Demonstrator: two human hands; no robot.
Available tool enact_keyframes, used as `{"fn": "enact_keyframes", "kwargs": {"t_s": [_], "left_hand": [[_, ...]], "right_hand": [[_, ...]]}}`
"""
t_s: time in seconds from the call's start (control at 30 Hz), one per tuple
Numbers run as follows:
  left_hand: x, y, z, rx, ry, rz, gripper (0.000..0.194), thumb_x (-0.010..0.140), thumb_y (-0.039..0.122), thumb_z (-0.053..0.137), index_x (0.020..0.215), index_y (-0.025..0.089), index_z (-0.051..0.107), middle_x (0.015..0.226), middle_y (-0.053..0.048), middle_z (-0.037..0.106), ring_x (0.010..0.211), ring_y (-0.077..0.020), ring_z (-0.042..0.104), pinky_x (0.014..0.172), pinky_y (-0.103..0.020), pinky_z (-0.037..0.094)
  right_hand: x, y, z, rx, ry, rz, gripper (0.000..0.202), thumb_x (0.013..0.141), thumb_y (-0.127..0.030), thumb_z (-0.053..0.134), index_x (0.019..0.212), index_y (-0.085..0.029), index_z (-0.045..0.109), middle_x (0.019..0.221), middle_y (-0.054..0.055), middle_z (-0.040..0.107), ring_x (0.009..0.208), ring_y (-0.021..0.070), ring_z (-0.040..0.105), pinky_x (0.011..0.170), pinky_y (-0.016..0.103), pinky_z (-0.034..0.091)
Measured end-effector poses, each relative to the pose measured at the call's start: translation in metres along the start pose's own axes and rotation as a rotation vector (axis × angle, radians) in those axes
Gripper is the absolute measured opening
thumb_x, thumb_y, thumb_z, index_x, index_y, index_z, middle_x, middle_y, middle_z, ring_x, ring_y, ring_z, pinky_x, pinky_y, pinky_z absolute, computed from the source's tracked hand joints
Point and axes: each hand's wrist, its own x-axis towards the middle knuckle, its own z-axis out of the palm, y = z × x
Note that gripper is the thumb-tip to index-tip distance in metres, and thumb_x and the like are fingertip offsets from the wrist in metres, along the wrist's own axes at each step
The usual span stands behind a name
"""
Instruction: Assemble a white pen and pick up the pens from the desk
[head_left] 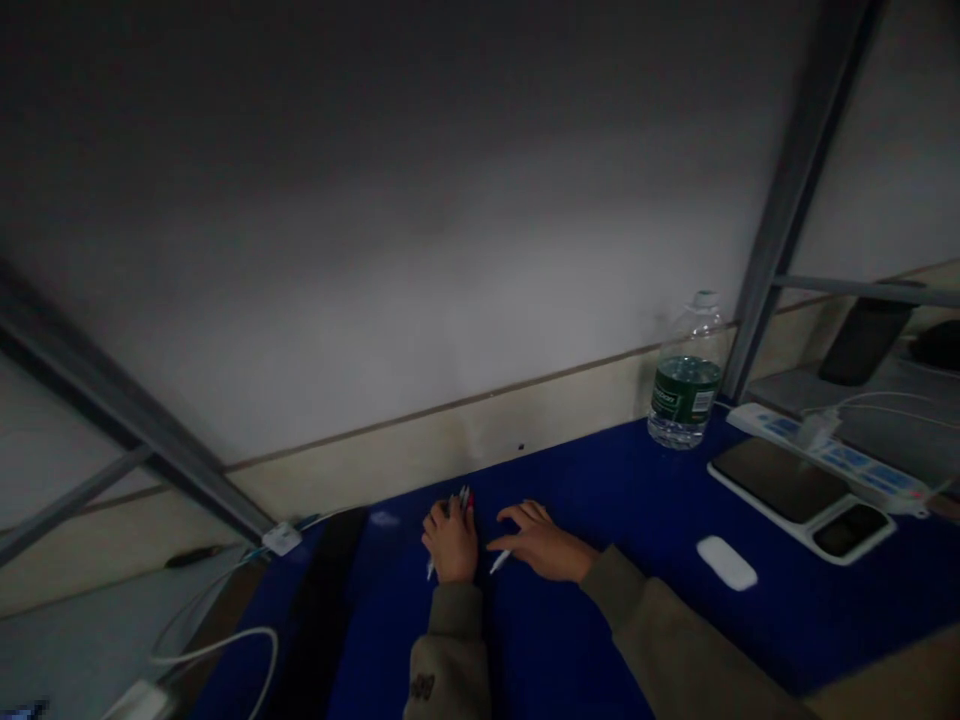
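Note:
My left hand (452, 540) lies low on the blue desk with its fingers closed over several pens. Pen ends (464, 496) poke out beyond the fingertips, one of them with a red part, and another white tip shows below the hand's left side. To its right, my right hand (544, 545) hovers at or rests on the desk, thumb and forefinger apart. A white pen (500, 562) slants out from beneath that thumb; its other end is hidden by the hand.
On the blue desk (585, 500) stand a large water bottle (682, 400) at the back, a white mouse-shaped object (727, 562), a small scale (795, 495) and a power strip (847, 460). Metal posts (802, 170) rise at both sides. White cables (217, 650) trail at the left.

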Motion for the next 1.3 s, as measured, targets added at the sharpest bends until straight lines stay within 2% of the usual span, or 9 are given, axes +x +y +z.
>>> {"fn": "enact_keyframes", "kwargs": {"t_s": [0.1, 0.27, 0.5, 0.63, 0.77, 0.87, 1.03, 1.13, 1.3], "left_hand": [[0.004, 0.005, 0.004, -0.124, -0.106, 0.196, 0.037, 0.093, 0.033, 0.043, 0.126, 0.026, 0.056, 0.123, -0.009, 0.055, 0.106, -0.0242, 0.049, 0.085, -0.036, 0.041], [-0.002, 0.021, 0.006, -0.267, -0.191, 0.468, 0.036, 0.093, 0.028, 0.044, 0.126, 0.03, 0.057, 0.121, -0.004, 0.058, 0.103, -0.0192, 0.05, 0.088, -0.033, 0.04], [-0.006, 0.021, -0.005, -0.188, -0.152, 0.414, 0.037, 0.095, 0.03, 0.038, 0.128, 0.032, 0.054, 0.122, -0.005, 0.057, 0.106, -0.0192, 0.049, 0.085, -0.031, 0.038], [-0.002, 0.012, -0.005, -0.118, -0.115, 0.35, 0.036, 0.096, 0.033, 0.037, 0.127, 0.03, 0.055, 0.121, -0.005, 0.057, 0.104, -0.0193, 0.049, 0.084, -0.032, 0.038], [-0.003, 0.013, -0.002, -0.059, -0.099, 0.337, 0.037, 0.095, 0.033, 0.038, 0.128, 0.028, 0.055, 0.123, -0.006, 0.057, 0.105, -0.0211, 0.048, 0.081, -0.032, 0.037], [-0.005, 0.016, 0.0, -0.042, -0.072, 0.329, 0.038, 0.096, 0.033, 0.036, 0.129, 0.028, 0.054, 0.122, -0.006, 0.057, 0.105, -0.0217, 0.048, 0.08, -0.033, 0.037], [-0.006, 0.017, 0.002, -0.043, -0.048, 0.311, 0.038, 0.096, 0.035, 0.035, 0.128, 0.028, 0.054, 0.123, -0.007, 0.056, 0.106, -0.0221, 0.047, 0.081, -0.033, 0.038], [-0.006, 0.017, 0.003, -0.046, -0.04, 0.315, 0.039, 0.096, 0.036, 0.034, 0.129, 0.027, 0.054, 0.124, -0.007, 0.055, 0.108, -0.0225, 0.047, 0.082, -0.034, 0.038], [-0.006, 0.019, 0.004, -0.045, -0.048, 0.302, 0.039, 0.096, 0.035, 0.033, 0.129, 0.027, 0.054, 0.125, -0.007, 0.055, 0.109, -0.0228, 0.047, 0.083, -0.035, 0.038]], "right_hand": [[0.001, 0.001, -0.001, 0.055, 0.03, 0.001, 0.028, 0.086, -0.034, 0.057, 0.113, -0.039, 0.062, 0.133, 0.001, 0.041, 0.129, 0.02, 0.032, 0.115, 0.048, 0.011], [0.001, 0.013, -0.005, 0.132, 0.086, 0.14, 0.022, 0.079, -0.038, 0.066, 0.1, -0.031, 0.068, 0.127, 0.002, 0.046, 0.122, 0.0204, 0.038, 0.106, 0.041, 0.029], [-0.002, -0.001, -0.01, 0.064, 0.012, -0.019, 0.036, 0.072, -0.054, 0.067, 0.101, -0.034, 0.067, 0.12, 0.002, 0.049, 0.118, 0.0217, 0.04, 0.105, 0.044, 0.026], [0.002, -0.016, 0.001, 0.136, 0.005, -0.075, 0.016, 0.083, -0.039, 0.061, 0.092, -0.026, 0.064, 0.099, 0.001, 0.059, 0.105, 0.0186, 0.048, 0.102, 0.043, 0.028], [0.006, -0.012, -0.003, 0.262, 0.183, 0.072, 0.019, 0.092, -0.029, 0.045, 0.106, -0.023, 0.057, 0.102, 0.005, 0.061, 0.097, 0.0175, 0.054, 0.091, 0.036, 0.037], [0.005, 0.0, -0.019, 0.478, 0.491, 0.262, 0.024, 0.094, -0.032, 0.039, 0.112, -0.023, 0.052, 0.104, 0.004, 0.061, 0.094, 0.0133, 0.055, 0.084, 0.028, 0.042], [-0.004, 0.023, -0.047, 1.189, 1.072, 0.528, 0.038, 0.087, -0.047, 0.047, 0.063, -0.018, 0.042, 0.051, -0.006, 0.035, 0.043, 0.0046, 0.028, 0.04, 0.017, 0.02], [-0.012, 0.037, -0.059, 1.712, 1.127, 0.504, 0.042, 0.082, -0.044, 0.048, 0.055, -0.02, 0.026, 0.043, -0.01, 0.017, 0.037, 0.0047, 0.011, 0.035, 0.018, 0.008], [-0.023, 0.052, -0.065, 1.906, 1.085, 0.459, 0.033, 0.079, -0.041, 0.043, 0.058, -0.022, 0.025, 0.045, -0.01, 0.015, 0.038, 0.006, 0.01, 0.034, 0.019, 0.012]]}}
